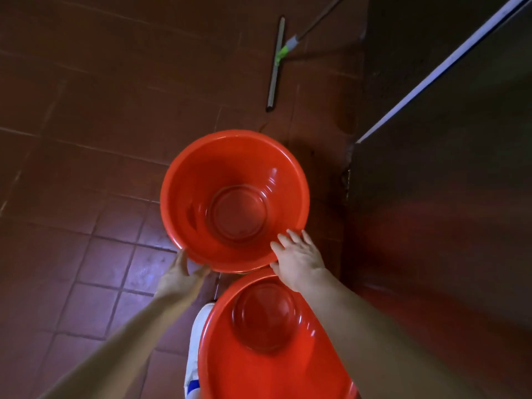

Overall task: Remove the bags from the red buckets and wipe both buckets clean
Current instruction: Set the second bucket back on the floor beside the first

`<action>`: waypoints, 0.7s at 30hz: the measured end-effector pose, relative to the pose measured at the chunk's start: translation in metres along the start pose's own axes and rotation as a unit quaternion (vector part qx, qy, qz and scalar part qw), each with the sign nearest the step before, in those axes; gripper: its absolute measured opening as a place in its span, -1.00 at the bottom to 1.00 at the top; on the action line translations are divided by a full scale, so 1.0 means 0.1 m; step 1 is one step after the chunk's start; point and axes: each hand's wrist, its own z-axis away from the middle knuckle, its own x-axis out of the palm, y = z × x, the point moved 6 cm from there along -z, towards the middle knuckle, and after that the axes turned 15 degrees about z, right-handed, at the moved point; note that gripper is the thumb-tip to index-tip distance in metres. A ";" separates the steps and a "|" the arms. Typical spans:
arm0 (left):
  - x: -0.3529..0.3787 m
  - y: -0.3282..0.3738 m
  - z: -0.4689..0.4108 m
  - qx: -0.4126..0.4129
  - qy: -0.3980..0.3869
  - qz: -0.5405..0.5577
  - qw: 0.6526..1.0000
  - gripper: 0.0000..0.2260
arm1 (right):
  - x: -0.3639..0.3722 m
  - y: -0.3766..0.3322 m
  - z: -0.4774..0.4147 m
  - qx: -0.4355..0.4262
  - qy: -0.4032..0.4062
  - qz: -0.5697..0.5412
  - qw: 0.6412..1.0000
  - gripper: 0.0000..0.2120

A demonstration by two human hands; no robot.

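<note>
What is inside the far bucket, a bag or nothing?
Empty: the far bucket shows bare red walls and a ringed bottom, with no bag in it.

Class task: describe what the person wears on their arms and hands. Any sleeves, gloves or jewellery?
Nothing worn shows. The left hand and right hand have no gloves, rings or watch, and both forearms are uncovered to the frame edge, with no sleeve in view.

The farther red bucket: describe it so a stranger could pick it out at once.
Find the brown tiled floor beside the dark cabinet on the right. There the farther red bucket shows above the nearer red bucket, with the left hand and right hand at its near rim.
</note>
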 end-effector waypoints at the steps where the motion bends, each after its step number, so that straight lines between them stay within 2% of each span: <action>1: 0.03 0.03 -0.03 0.010 -0.001 -0.013 1.000 -0.51 | 0.03 0.03 0.00 0.005 -0.002 -0.008 1.000 -0.50; 4: 0.10 0.12 -0.04 0.036 -0.021 -0.021 0.999 -0.53 | 0.06 0.14 0.01 0.009 0.008 -0.024 1.000 -0.52; 7: 0.16 0.21 -0.01 0.063 -0.048 -0.045 0.996 -0.47 | 0.10 0.30 0.03 0.023 0.007 -0.038 0.999 -0.50; 11: 0.35 0.41 -0.04 0.094 -0.076 -0.087 0.989 -0.42 | 0.22 0.59 0.07 0.057 -0.020 -0.040 0.997 -0.48; 15: 0.66 0.72 -0.06 0.151 -0.103 -0.095 0.979 -0.47 | 0.39 0.87 0.17 0.101 -0.046 -0.050 0.993 -0.50; 21: 1.01 0.87 -0.10 0.143 -0.163 -0.174 0.961 -0.34 | 0.58 1.14 0.38 0.138 -0.067 -0.065 0.986 -0.48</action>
